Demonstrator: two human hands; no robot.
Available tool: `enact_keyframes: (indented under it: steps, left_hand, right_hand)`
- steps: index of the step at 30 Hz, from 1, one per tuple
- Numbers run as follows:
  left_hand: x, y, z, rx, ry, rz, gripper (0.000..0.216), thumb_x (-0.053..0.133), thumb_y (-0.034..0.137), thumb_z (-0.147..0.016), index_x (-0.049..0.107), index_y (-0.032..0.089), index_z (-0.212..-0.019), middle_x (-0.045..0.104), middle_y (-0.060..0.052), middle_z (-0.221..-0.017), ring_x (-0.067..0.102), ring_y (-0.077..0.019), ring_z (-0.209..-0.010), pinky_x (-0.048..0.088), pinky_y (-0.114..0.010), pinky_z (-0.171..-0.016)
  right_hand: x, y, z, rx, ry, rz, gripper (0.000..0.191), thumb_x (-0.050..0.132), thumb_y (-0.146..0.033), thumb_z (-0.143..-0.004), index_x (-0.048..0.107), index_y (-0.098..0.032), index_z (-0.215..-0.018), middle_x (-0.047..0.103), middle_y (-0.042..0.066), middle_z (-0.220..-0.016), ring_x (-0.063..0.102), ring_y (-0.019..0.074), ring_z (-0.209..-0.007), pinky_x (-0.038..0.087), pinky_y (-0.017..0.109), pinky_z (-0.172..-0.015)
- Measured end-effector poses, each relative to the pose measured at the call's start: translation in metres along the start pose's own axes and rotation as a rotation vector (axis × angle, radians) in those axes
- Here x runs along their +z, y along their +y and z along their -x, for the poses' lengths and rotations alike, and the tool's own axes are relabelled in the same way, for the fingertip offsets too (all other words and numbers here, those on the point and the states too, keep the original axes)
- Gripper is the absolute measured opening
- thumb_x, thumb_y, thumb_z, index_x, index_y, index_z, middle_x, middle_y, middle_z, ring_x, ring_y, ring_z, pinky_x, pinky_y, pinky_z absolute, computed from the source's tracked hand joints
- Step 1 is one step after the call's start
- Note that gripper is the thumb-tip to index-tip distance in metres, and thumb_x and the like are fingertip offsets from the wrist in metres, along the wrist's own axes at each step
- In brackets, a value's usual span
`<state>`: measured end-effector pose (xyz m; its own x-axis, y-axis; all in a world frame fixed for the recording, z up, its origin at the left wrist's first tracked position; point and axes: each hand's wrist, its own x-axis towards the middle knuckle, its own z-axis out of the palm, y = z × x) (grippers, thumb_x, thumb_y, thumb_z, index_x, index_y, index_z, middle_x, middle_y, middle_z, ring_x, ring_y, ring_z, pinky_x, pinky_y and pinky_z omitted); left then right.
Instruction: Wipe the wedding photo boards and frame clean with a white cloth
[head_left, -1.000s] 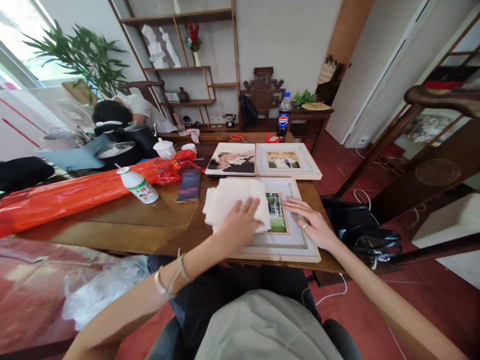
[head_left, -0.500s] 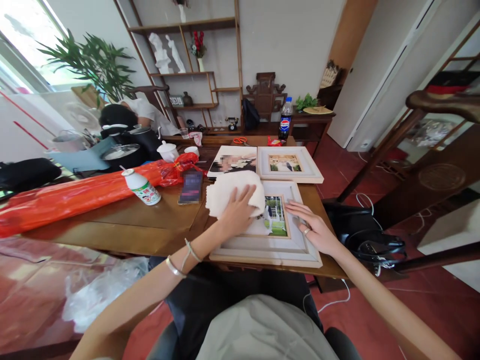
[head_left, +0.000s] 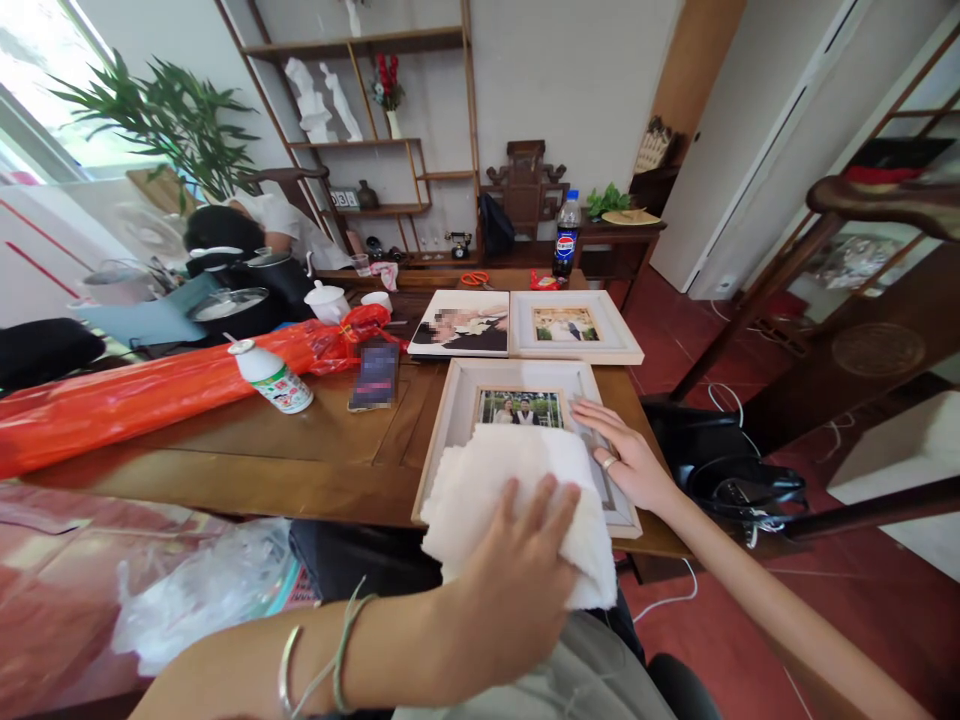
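Note:
A folded white cloth (head_left: 517,490) lies under my left hand (head_left: 517,580), with my fingers bent over its top. It covers the lower part of a white picture frame (head_left: 454,400) at the table's near edge and reaches past that edge towards my lap. Above the cloth, the top of the frame's photo (head_left: 520,407) of two people outdoors shows. My right hand (head_left: 630,460), a ring on one finger, rests with stretched fingers on the frame's right side. Behind it are a second framed picture (head_left: 577,350) and, to the left, an unframed photo panel (head_left: 461,325).
Left on the table (head_left: 247,460) lie a phone (head_left: 375,375), a white bottle (head_left: 271,377) and a long red plastic-wrapped bundle (head_left: 165,385). Orange-handled scissors (head_left: 476,280) and a cola bottle (head_left: 567,235) stand farther back. Another person (head_left: 277,220) bends down at the far left.
My left hand has drawn the cloth from the frame's upper left towards me, uncovering the top of the photo. My right hand stays on the frame's right side.

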<state>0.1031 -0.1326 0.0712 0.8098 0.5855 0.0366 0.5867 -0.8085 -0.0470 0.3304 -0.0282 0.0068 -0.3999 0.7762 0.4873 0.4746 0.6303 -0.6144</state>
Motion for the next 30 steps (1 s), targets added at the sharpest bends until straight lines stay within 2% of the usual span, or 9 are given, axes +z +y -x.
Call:
enact_keyframes:
  steps: [2,4,9,11,14,16,19,23,30]
  left_hand:
    - [0.004,0.001,-0.004,-0.029,0.014,-0.002,0.029,0.055,0.039,-0.086,0.070,0.022,-0.104,0.030,-0.011,-0.153,0.026,-0.0392,-0.139,0.029,-0.061,-0.107]
    - [0.011,-0.012,-0.018,-0.100,-0.006,-0.002,0.029,0.055,0.035,-0.086,0.069,0.022,-0.107,0.028,-0.012,-0.153,0.024,-0.0405,-0.140,0.027,-0.064,-0.106]
    - [0.021,-0.077,-0.066,-0.285,0.016,-0.001,0.029,0.051,0.024,-0.087,0.066,0.017,-0.110,0.022,-0.016,-0.155,0.018,-0.0399,-0.142,0.021,-0.067,-0.107]
    - [0.018,-0.099,-0.083,-0.242,0.059,0.017,0.031,0.048,0.018,-0.086,0.065,0.016,-0.111,0.019,-0.015,-0.156,0.015,-0.0375,-0.143,0.024,-0.064,-0.107]
    - [0.014,-0.117,-0.108,-0.076,0.133,0.041,0.034,0.048,0.012,-0.082,0.063,0.014,-0.112,0.018,-0.011,-0.157,0.015,-0.0311,-0.144,0.026,-0.054,-0.110]
    - [0.016,-0.120,-0.123,0.025,0.174,0.034,0.036,0.049,0.011,-0.081,0.061,0.013,-0.114,0.023,-0.010,-0.156,0.020,-0.0270,-0.144,0.026,-0.047,-0.113]
    - [0.020,-0.115,-0.135,0.087,0.139,-0.004,0.036,0.048,0.008,-0.082,0.061,0.013,-0.116,0.033,-0.011,-0.152,0.026,-0.0246,-0.142,0.024,-0.045,-0.113]
    - [0.018,-0.114,-0.120,-0.012,0.020,-0.074,0.035,0.049,0.001,-0.081,0.067,0.016,-0.106,0.037,-0.011,-0.150,0.028,-0.0283,-0.141,0.026,-0.053,-0.110]
    - [-0.001,-0.139,-0.037,-0.328,-0.118,-0.147,0.035,0.054,0.000,-0.075,0.071,0.015,-0.102,0.034,-0.015,-0.151,0.030,-0.0354,-0.139,0.030,-0.058,-0.107]
  right_hand:
    - [0.000,0.001,0.000,-0.020,-0.008,0.003,0.046,0.048,-0.013,-0.084,0.057,-0.025,-0.127,0.055,0.008,-0.136,0.039,0.0265,-0.134,0.031,0.057,-0.111]
    - [0.000,0.002,0.000,-0.042,-0.014,0.006,0.045,0.048,-0.013,-0.085,0.057,-0.026,-0.127,0.055,0.008,-0.135,0.040,0.0271,-0.134,0.033,0.058,-0.110]
    - [0.000,0.003,0.000,-0.065,-0.027,0.022,0.044,0.047,-0.015,-0.087,0.056,-0.025,-0.129,0.054,0.009,-0.136,0.040,0.0274,-0.134,0.034,0.058,-0.109]
    - [0.000,0.004,0.000,-0.083,-0.021,0.017,0.043,0.047,-0.017,-0.087,0.056,-0.025,-0.128,0.055,0.010,-0.135,0.041,0.0280,-0.133,0.035,0.058,-0.108]
    - [0.000,0.006,0.002,-0.090,-0.013,0.031,0.042,0.047,-0.019,-0.087,0.057,-0.025,-0.128,0.056,0.010,-0.134,0.042,0.0289,-0.132,0.037,0.058,-0.106]
    - [0.001,0.009,0.003,-0.073,-0.010,0.050,0.042,0.047,-0.019,-0.087,0.057,-0.025,-0.127,0.057,0.010,-0.131,0.044,0.0293,-0.130,0.037,0.058,-0.106]
    - [0.002,0.009,0.004,-0.038,0.001,0.056,0.042,0.047,-0.017,-0.086,0.058,-0.025,-0.126,0.058,0.010,-0.131,0.046,0.0294,-0.127,0.037,0.058,-0.106]
    - [0.002,0.006,0.003,-0.038,0.008,0.017,0.043,0.047,-0.016,-0.086,0.058,-0.026,-0.126,0.056,0.008,-0.134,0.044,0.0284,-0.130,0.036,0.058,-0.107]
    - [0.002,0.003,0.000,-0.036,0.005,-0.026,0.047,0.046,-0.014,-0.086,0.055,-0.029,-0.130,0.055,0.006,-0.136,0.041,0.0259,-0.133,0.032,0.058,-0.110]
